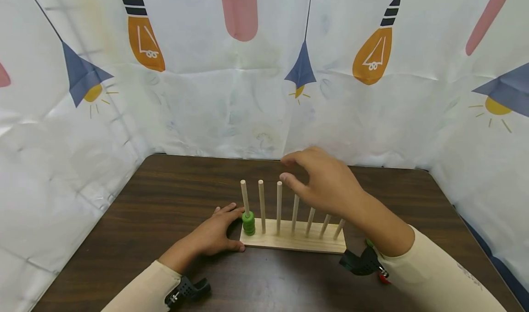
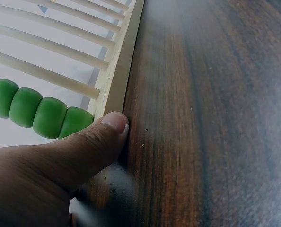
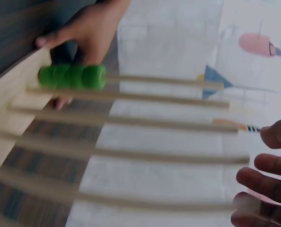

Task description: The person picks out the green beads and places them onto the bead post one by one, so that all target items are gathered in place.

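Note:
A wooden peg stand [image 1: 268, 240] with a row of several upright pegs sits on the table. Green beads [image 1: 248, 224] are stacked at the bottom of its leftmost peg; the other pegs are bare. My left hand [image 1: 216, 231] holds the stand's left end, thumb against the front edge and fingers reaching round behind. The left wrist view shows that thumb [image 2: 100, 139] right at the base, beside the beads. My right hand [image 1: 326, 181] hovers over the middle pegs with thumb and fingers apart, nothing between them. In the right wrist view its fingers [image 3: 266, 182] are near the peg tops.
The dark wood table [image 1: 186, 183] extends round the stand. A red object [image 1: 383, 279] and a bit of green [image 1: 369, 242] show beside the right wrist strap, mostly hidden by the arm. A white cloth [image 1: 231, 110] printed with lamps hangs behind and at the sides.

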`<state>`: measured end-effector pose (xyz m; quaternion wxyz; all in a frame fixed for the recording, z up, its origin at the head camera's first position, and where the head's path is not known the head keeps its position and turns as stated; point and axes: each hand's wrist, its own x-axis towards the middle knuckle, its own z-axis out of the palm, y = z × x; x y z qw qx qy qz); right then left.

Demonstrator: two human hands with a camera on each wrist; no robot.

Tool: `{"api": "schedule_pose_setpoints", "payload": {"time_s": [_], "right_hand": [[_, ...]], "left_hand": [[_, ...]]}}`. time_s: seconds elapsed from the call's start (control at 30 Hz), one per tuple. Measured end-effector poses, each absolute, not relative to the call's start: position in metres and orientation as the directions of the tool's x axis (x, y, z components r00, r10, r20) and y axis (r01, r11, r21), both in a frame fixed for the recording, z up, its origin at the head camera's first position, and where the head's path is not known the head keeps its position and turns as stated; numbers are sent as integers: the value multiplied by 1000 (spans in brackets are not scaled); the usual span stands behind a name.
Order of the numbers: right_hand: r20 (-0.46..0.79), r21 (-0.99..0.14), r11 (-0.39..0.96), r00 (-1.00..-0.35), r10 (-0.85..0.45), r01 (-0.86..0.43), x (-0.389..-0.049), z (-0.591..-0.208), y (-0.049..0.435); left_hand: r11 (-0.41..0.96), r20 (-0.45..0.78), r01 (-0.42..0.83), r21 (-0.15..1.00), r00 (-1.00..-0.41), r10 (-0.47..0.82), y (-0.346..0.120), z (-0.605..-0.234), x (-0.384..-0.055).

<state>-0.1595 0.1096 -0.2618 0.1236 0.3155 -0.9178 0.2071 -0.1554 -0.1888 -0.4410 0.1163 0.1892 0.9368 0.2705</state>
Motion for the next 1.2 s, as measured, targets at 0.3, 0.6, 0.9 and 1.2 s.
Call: {"api": "schedule_pose_setpoints", "payload": {"time_s": [0.3, 0.6, 0.9, 1.2], "right_hand": [[357, -324, 779, -832, -425, -537, -157, -263, 158], [354, -321, 828, -869, -346, -460, -149, -265, 196], [369, -324, 855, -887, -278, -404, -140, -274, 233], [292, -310, 881, -918, -268, -356, -139, -308, 266]], "left_hand": [[782, -109, 299, 547, -901, 421, -191, -441, -156], [783, -107, 306, 541, -899, 425, -192, -442, -157], [781, -95, 325, 533, -894, 437, -190, -442, -158], [780, -94, 330, 531, -892, 442, -188, -441, -157]]}}
